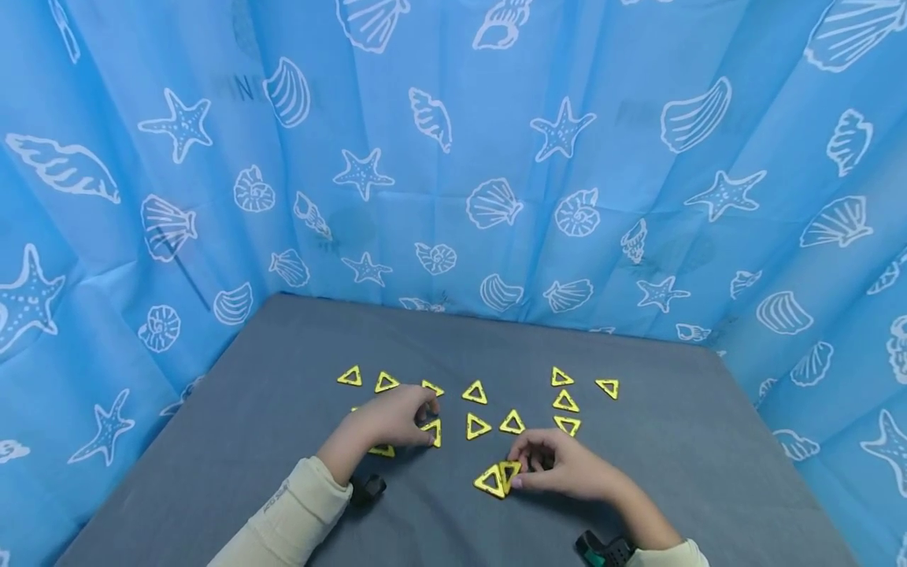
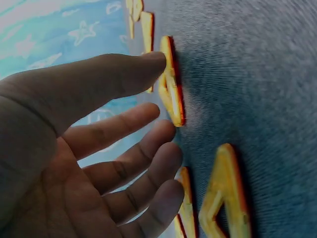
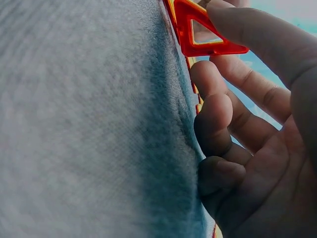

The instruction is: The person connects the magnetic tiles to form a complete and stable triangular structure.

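My right hand (image 1: 567, 466) pinches a triangular magnetic tile (image 3: 210, 49) between thumb and index finger. That tile looks yellow from above and red in the right wrist view. It stands tilted against another triangular tile (image 1: 489, 490) on the table, one edge along the other. My left hand (image 1: 394, 416) is over the tiles on the left, its thumb tip on the edge of one yellow triangular tile (image 2: 172, 82). The other left fingers are loosely bent and apart from that tile in the left wrist view.
Several more yellow triangular tiles (image 1: 468, 426) lie spread over the grey cloth-covered table (image 1: 425, 512), mostly beyond the hands. A column of tiles (image 1: 565, 409) stands at the right. Blue shell-patterned curtains (image 1: 453, 213) rise behind and on both sides.
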`<state>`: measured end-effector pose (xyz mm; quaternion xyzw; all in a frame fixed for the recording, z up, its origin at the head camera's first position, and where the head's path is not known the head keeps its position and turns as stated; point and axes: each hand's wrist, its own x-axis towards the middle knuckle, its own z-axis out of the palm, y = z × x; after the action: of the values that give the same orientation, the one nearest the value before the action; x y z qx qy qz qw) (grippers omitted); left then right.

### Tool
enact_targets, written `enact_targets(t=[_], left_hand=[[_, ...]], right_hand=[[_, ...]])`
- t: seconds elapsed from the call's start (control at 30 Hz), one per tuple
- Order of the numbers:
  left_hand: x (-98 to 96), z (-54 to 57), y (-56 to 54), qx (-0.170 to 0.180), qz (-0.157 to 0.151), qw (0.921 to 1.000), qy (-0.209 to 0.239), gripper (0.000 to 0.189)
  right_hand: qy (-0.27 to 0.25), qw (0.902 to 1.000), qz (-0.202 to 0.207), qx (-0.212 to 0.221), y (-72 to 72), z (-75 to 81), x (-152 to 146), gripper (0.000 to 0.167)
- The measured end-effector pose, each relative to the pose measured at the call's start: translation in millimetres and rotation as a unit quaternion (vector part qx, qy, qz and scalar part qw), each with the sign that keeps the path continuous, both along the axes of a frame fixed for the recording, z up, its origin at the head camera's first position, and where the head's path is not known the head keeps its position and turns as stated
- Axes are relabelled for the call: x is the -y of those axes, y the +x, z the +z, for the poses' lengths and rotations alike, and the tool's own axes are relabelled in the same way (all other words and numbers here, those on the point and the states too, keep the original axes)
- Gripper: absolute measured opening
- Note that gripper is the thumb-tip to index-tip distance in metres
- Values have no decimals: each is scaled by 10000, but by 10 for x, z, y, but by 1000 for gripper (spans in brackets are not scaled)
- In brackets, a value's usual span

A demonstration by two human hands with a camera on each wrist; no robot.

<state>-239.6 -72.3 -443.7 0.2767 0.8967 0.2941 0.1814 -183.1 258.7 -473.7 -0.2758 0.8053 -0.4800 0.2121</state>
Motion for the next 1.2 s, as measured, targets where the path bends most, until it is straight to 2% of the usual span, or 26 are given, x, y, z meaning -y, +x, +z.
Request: enact_targets(t=[0.23, 0.4, 0.57, 0.7, 0.9, 1.2], left_hand=[[-20, -49, 42, -37, 37, 9997, -220, 31], [-39, -26, 40, -175, 75, 9997, -127, 30], [-36, -35, 47, -152, 75, 9999, -24, 32], [-36, -38, 30, -179, 89, 9998, 55, 32], [-53, -59, 10, -7, 78, 9999, 113, 29], [-108, -40, 25, 18, -158, 9992, 377, 24]], right_hand=[[-167, 9998, -50, 25, 32, 1, 21, 19], [-113, 9997, -202, -106, 39, 25, 39, 18], [-133, 9997, -195, -53, 54, 10, 32, 18], [-140, 9994, -232, -195, 44, 2, 27, 17], [-134, 9995, -240, -168, 44, -10, 25, 17], [-51, 9994, -304, -176, 14, 32, 49, 18]])
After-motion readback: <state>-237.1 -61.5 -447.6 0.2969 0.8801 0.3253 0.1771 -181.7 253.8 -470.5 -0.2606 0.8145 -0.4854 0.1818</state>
